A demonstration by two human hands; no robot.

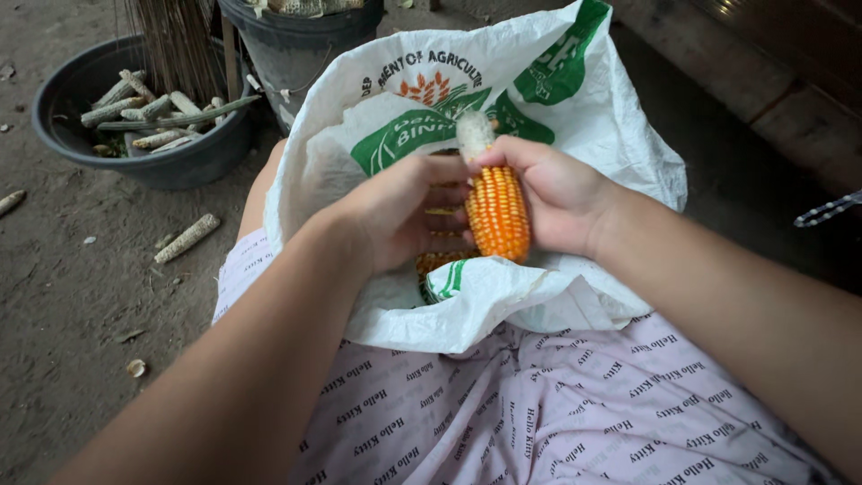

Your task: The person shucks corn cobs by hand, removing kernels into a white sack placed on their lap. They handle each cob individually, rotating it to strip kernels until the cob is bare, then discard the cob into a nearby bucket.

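Lap nearest: pink printed cloth (575, 413) over the knees, both forearms reaching forward across it.

White woven sack (503, 296) rests on the lap, mouth open and rolled down, green and orange print on its outer wall. Loose orange kernels (437, 260) visible inside, under the hands.

Corn cob (496, 213) held upright over the sack mouth. Lower part covered in orange kernels; top end stripped bare, pale. Right hand (558, 193) clamped around the cob from the right side, fingers curled behind it, thumb near the bare tip. Left hand (402, 216) pressed against the cob's left side, fingers bent together onto the kernel rows.

Dirt floor (63, 296) to the left: one stripped cob (187, 238) lying loose, another at the frame edge.

Farther back, left: dark round basin (171, 162) holding a pile of bare pale cobs (144, 112). Just beside it, a grey bucket (296, 54); contents too cut off to tell. Bundle of dry stalks (175, 40) standing between them.
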